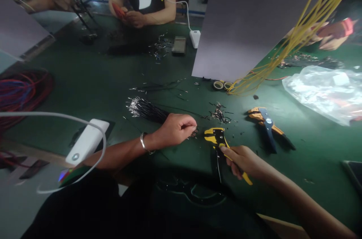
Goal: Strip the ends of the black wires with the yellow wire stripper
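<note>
The fingertips (pixel 190 122) of the left hand (pixel 175 130) are pinched tightly together on something very thin, probably the end of a fine black wire (pixel 194 132), though it is hard to make out at this size. The fingers of the right hand (pixel 243 161) curl closed around the lower handles of a yellow and black self-adjusting wire stripper (pixel 216 137), whose head sits just beside the left fingertips, with the two hands nearly meeting there. A steel bangle (pixel 144 144) circles the left wrist.

Just beyond the left hand, a bundle of black wires (pixel 145 109) with bare silver ends lies on the green work mat (pixel 98 80). Ahead of the fingertips is a small heap of wire offcuts (pixel 219 114). To the right of the right hand lies a pair of blue and orange pliers (pixel 267 126), and farther ahead sit two rolls of tape (pixel 222 85).

Well past the right hand, a clear plastic bag (pixel 319 94) lies on the mat, and a co-worker's hand (pixel 333 33) is among a hanging bunch of yellow wires (pixel 299 31). Straight ahead, across the mat, another person's hands (pixel 134 18) hold an orange-red object (pixel 118 11), near a scatter of wire bits (pixel 161 46) and a white power adapter (pixel 195 38). Left of the left forearm are a white device (pixel 87 141) with a grey cable and a coil of red and blue wire (pixel 19 94).
</note>
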Motion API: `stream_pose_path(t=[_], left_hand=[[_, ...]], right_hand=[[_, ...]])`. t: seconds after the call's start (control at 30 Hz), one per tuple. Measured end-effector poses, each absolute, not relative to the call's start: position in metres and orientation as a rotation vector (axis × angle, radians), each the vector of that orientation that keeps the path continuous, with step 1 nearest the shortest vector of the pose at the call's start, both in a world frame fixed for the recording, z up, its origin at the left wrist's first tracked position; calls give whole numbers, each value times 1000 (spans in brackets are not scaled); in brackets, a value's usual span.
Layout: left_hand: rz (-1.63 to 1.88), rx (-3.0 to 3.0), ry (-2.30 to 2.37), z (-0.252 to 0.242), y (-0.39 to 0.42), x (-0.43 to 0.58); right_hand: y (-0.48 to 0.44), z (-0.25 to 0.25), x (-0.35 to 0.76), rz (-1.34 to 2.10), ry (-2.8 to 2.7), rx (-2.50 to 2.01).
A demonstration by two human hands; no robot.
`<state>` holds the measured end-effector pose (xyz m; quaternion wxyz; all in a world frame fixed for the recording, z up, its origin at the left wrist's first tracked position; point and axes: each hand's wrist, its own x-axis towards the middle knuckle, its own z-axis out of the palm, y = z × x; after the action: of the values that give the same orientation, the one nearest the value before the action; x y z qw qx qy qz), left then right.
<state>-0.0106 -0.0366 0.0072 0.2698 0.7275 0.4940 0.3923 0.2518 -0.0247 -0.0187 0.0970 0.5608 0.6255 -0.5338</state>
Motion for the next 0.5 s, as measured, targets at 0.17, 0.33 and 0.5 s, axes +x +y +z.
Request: stream_pose_path(t=[0.17, 0.33, 0.5], left_hand=[[1091, 2096, 1314, 6, -37, -10], [1067, 2160, 1321, 4, -36, -10], [1034, 2192, 1308, 2, -36, -10]], right_hand=[[-16, -6, 255, -576, 2397, 1447], [-8, 9, 237, -991, 2843, 1516], [-3, 11, 203, -1866, 2660, 1500]])
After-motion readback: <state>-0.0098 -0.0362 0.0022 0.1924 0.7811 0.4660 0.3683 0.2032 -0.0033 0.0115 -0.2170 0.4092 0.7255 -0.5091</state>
